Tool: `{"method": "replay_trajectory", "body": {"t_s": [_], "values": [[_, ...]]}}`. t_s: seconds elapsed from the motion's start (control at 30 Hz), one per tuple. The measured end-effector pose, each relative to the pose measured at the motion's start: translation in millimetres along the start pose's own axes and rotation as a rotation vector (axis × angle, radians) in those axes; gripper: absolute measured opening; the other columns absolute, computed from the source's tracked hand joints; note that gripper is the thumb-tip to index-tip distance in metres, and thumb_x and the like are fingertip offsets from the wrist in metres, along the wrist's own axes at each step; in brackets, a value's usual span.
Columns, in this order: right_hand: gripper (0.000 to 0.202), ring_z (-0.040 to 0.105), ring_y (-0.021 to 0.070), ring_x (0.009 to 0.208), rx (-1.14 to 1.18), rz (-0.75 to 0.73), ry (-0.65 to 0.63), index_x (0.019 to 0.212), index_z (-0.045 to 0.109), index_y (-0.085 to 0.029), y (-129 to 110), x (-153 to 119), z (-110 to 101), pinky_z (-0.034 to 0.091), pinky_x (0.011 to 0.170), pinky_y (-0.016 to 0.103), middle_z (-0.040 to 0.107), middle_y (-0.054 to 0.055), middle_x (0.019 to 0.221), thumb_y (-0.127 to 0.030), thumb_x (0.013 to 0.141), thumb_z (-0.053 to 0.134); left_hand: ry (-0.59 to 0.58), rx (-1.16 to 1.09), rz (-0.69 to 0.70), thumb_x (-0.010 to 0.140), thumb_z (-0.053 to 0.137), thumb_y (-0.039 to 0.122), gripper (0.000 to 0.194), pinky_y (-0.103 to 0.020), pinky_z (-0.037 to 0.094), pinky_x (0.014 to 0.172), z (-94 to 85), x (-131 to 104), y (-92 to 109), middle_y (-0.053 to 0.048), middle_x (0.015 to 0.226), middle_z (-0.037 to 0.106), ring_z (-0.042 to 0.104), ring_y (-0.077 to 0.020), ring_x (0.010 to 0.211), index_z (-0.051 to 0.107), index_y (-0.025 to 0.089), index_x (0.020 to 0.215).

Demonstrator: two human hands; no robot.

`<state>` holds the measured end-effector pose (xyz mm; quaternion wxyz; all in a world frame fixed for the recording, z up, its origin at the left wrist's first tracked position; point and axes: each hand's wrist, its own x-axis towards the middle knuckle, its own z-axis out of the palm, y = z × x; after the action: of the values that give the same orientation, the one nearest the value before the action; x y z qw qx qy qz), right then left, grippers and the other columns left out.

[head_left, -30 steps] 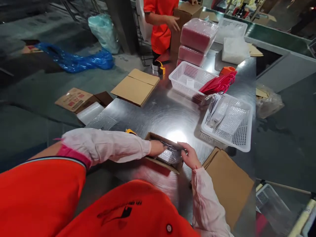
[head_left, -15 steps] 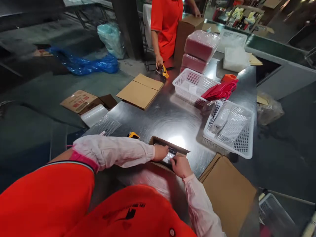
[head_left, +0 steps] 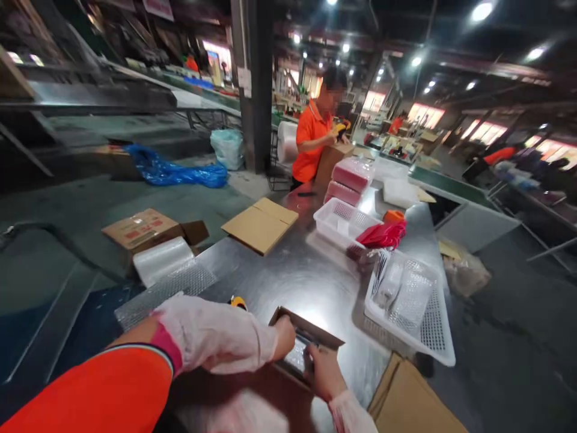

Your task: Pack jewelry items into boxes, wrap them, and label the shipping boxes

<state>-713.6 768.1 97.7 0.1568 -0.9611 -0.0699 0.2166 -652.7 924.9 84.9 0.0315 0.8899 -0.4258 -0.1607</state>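
Observation:
A small open cardboard box (head_left: 316,328) rests on the metal table in front of me. Inside it lies a clear bubble-wrapped item (head_left: 297,355), its contents too blurred to name. My left hand (head_left: 283,338) is closed at the box's left end, with the fingertips partly hidden. My right hand (head_left: 326,371) is bent over the right end, its thumb reaching inside beside the wrapped item. A yellow-and-black tape dispenser (head_left: 238,302) sits just beyond my left sleeve.
Flat cardboard (head_left: 412,400) lies at right, a folded carton (head_left: 261,225) at far left. White baskets (head_left: 444,328) hold wrapped items. Pink packs (head_left: 349,174) are stacked further back. A bubble-wrap roll (head_left: 163,261) is left. A co-worker (head_left: 309,141) holds a yellow tape dispenser at a tall carton.
My view has tilted up, showing more of the hall. Both hands stay at the box, the right thumb now inside it. The co-worker has raised the tape dispenser from the table to the carton top.

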Motion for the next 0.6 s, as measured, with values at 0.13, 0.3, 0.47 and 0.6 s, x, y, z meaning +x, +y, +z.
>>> {"method": "replay_trajectory", "body": {"t_s": [0.13,0.3,0.47,0.6], "values": [[0.038,0.063,0.0288,0.102,-0.001,0.019,0.075,0.101,0.069,-0.021,6,2,9,0.042,0.087,0.035,0.072,0.010,0.102,-0.008,0.067,0.057,-0.055,0.157,0.033,0.052,0.072,0.004,0.028,-0.060,0.055,0.081,16.1,11,-13,-0.009,0.072,0.075,0.070,-0.0389,0.080,0.078,0.029,0.063],[0.039,0.063,0.0280,0.098,0.000,0.052,0.079,0.096,0.068,-0.022,12,7,19,0.042,0.084,0.033,0.072,0.010,0.100,-0.008,0.061,0.059,-0.002,0.206,0.040,0.060,0.075,0.010,0.017,-0.057,0.055,0.081,14.0,7,-19,-0.013,0.070,0.074,0.070,-0.0374,0.079,0.079,0.026,0.065],[0.043,0.061,0.0312,0.103,-0.011,0.097,0.096,0.095,0.069,-0.021,11,13,24,0.039,0.090,0.036,0.071,0.011,0.105,-0.008,0.055,0.063,0.130,0.182,0.120,0.080,0.066,0.026,0.011,-0.044,0.054,0.075,-11.2,-33,-34,-0.012,0.081,0.073,0.066,-0.0312,0.092,0.077,0.022,0.079],[0.038,0.061,0.0289,0.106,0.008,0.098,0.036,0.101,0.070,-0.021,6,5,15,0.041,0.091,0.035,0.070,0.012,0.110,-0.012,0.065,0.062,0.116,-0.111,0.280,0.075,0.069,0.057,0.037,-0.036,0.051,0.068,-18.8,-53,-47,-0.008,0.080,0.068,0.062,-0.0250,0.080,0.070,0.019,0.074]]}}
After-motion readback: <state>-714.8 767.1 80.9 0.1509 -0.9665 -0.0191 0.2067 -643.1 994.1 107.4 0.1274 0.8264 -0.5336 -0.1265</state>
